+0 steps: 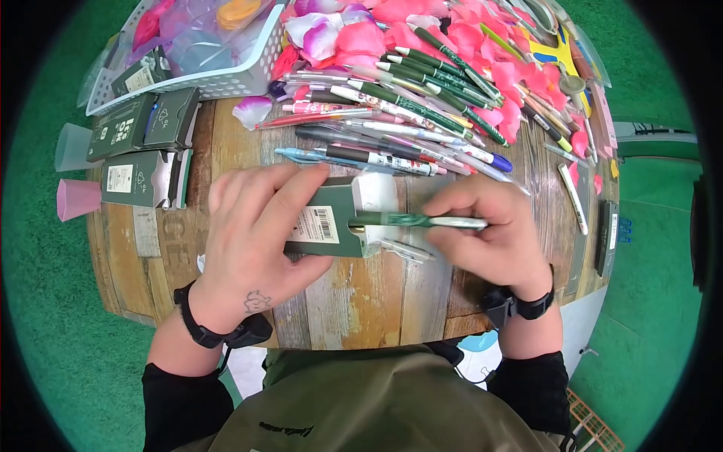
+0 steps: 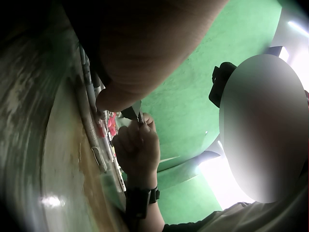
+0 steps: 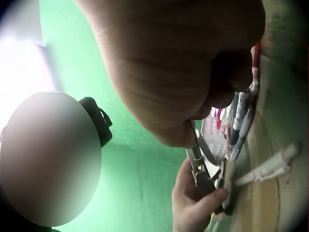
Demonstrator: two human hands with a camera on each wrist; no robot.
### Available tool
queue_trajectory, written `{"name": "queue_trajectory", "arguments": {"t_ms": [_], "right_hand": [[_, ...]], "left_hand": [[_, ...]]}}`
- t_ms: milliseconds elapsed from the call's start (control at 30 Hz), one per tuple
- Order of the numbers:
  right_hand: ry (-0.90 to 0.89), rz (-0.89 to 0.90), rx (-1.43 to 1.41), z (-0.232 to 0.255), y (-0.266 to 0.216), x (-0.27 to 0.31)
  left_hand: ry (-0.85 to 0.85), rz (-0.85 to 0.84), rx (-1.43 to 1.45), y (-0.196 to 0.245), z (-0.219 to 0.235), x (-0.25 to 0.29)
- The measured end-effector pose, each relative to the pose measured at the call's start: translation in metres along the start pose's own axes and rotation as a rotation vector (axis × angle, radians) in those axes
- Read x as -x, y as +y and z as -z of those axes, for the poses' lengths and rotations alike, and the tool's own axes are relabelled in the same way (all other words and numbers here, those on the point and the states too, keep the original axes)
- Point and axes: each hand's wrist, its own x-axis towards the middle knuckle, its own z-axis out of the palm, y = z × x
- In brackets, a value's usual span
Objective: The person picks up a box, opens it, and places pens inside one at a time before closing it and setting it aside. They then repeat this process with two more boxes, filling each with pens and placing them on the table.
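My left hand (image 1: 252,218) grips a small dark green cardboard box (image 1: 339,235) with a white barcode label, fingers over its far side and thumb along its near side. The box's end flap stands out on the right, its pale inside showing. My right hand (image 1: 489,226) pinches a green and white pen (image 1: 407,221) between thumb and fingers. The pen lies level, its left end right at the box's mouth. In the right wrist view, the pen (image 3: 195,152) points at the box (image 3: 204,184), which the left hand (image 3: 193,210) holds. Pale pens (image 1: 410,252) lie beneath on the table.
Behind the hands lies a heap of pens (image 1: 422,105) among pink petals (image 1: 361,41). A white basket (image 1: 241,81) stands back left, with more dark green boxes (image 1: 139,181) before it. Pink (image 1: 79,200) and clear cups overhang the left edge. A black box (image 1: 607,237) lies far right.
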Motion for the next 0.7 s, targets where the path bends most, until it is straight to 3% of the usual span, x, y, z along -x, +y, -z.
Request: {"name": "queue_trajectory", "arguments": {"t_ms": [167,333,600,700], "right_hand": [[-0.106,-0.052,-0.176,-0.015,0.002,0.003],[0.070,-0.074,-0.671,0.001,0.010,0.009],[-0.040,-0.070,-0.406,-0.014,0.012,0.003],[-0.104,0.032,-0.100,-0.024,0.008,-0.003]], "left_hand": [[-0.028,-0.029,0.023,0.003,-0.003,0.001],[0.009,0.011,0.056,0.001,-0.001,-0.001],[0.012,-0.013,0.079,0.005,-0.003,0.001],[-0.019,-0.057,0.089,0.007,-0.005,0.002]]}}
